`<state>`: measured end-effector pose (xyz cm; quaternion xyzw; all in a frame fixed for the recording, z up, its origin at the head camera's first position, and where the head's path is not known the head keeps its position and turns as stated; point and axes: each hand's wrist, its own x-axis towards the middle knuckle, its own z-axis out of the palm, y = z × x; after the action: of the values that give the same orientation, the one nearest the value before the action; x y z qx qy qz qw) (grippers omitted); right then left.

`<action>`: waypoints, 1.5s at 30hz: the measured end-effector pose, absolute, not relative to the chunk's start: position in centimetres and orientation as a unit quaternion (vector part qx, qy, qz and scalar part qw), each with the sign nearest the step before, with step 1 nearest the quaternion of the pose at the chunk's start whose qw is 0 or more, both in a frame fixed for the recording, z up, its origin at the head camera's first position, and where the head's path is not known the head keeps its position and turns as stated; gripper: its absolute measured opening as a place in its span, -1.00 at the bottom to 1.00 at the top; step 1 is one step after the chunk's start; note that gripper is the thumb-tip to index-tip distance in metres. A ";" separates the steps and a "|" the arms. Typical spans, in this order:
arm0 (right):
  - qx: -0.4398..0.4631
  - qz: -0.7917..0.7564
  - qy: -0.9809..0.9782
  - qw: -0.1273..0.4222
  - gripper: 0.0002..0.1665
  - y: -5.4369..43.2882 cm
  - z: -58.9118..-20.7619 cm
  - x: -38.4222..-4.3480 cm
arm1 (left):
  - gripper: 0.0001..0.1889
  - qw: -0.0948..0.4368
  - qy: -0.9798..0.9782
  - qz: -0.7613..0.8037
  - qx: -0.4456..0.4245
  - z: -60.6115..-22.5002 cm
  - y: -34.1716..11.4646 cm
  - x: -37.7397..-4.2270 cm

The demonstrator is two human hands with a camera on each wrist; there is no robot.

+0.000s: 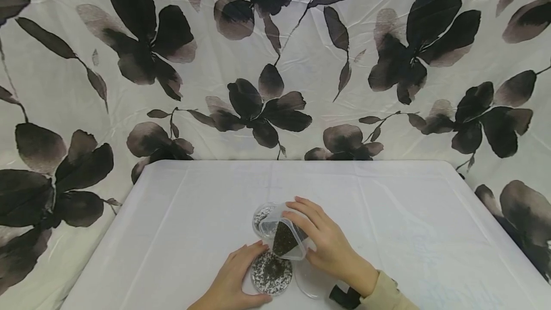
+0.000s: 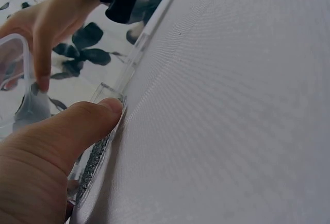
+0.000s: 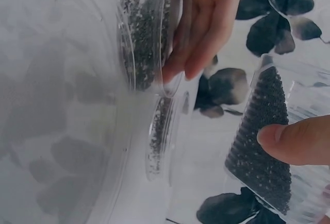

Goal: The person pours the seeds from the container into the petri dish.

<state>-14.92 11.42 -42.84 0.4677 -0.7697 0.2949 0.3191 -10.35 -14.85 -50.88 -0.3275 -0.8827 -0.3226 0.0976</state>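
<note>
In the head view my left hand grips a round clear petri dish by its sides; white bits and dark granules lie in it, darkest in the middle. The thumb presses the rim in the left wrist view. My right hand holds a clear plastic tub, tilted over the back of that dish. Dark granules are banked to one side inside the tub. Behind it stands a second petri dish, partly hidden by the tub, with white and dark bits in it.
A clear round lid or dish lies on the white-covered table beside the gripped dish, under my right forearm. A black band sits at the right wrist. A flower-printed cloth hangs behind the table's far edge.
</note>
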 end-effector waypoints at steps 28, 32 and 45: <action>0.204 0.675 -0.709 0.027 0.19 16.9 -42.5 -17.4 | 0.07 0.073 -0.888 -0.334 -0.308 -51.1 -14.9 -10.3; 0.188 0.686 -0.703 0.024 0.18 18.8 -42.4 -18.3 | 0.07 0.059 -0.890 -0.339 -0.299 -50.9 -14.8 -10.2; 0.157 0.666 -0.729 0.028 0.12 25.9 -45.3 -21.3 | 0.06 0.073 -0.885 -0.339 -0.311 -51.1 -15.0 -10.2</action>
<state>-21.34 25.95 -45.29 0.1568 -0.7285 0.6663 0.0277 -10.22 -14.95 -51.06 -0.3106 -0.8849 -0.3394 0.0733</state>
